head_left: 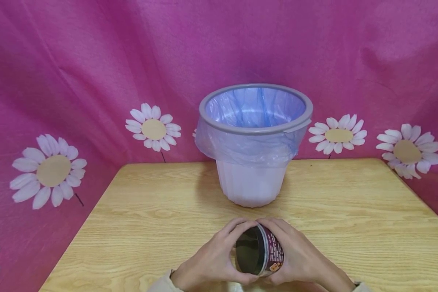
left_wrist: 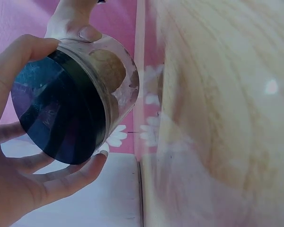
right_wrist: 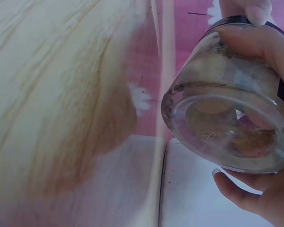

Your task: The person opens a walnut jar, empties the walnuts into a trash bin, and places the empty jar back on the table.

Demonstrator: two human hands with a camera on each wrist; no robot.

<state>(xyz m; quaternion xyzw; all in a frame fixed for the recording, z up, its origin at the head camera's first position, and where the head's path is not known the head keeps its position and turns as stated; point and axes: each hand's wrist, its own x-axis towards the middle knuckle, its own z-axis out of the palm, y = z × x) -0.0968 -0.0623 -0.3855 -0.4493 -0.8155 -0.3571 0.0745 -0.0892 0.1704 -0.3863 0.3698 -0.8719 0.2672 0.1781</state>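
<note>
Both hands hold a clear jar [head_left: 275,253] tipped on its side, low in the middle of the head view. My left hand [head_left: 212,254] grips its round black lid [left_wrist: 61,109], thumb on one side and fingers on the other. Around the jar's body curls my right hand [head_left: 302,253]. The body carries a dark label with pale print. Brown rounded pieces [left_wrist: 109,71] show through the clear wall in the left wrist view. In the right wrist view, the jar's clear base [right_wrist: 232,127] faces the camera.
On the wooden table [head_left: 149,207], beyond the hands, stands a white waste bin [head_left: 252,184] with a grey rim [head_left: 255,130]. A thin bluish bag [head_left: 237,148] lines it and hangs over its outside. Pink cloth [head_left: 95,81] with white flowers rises behind the table.
</note>
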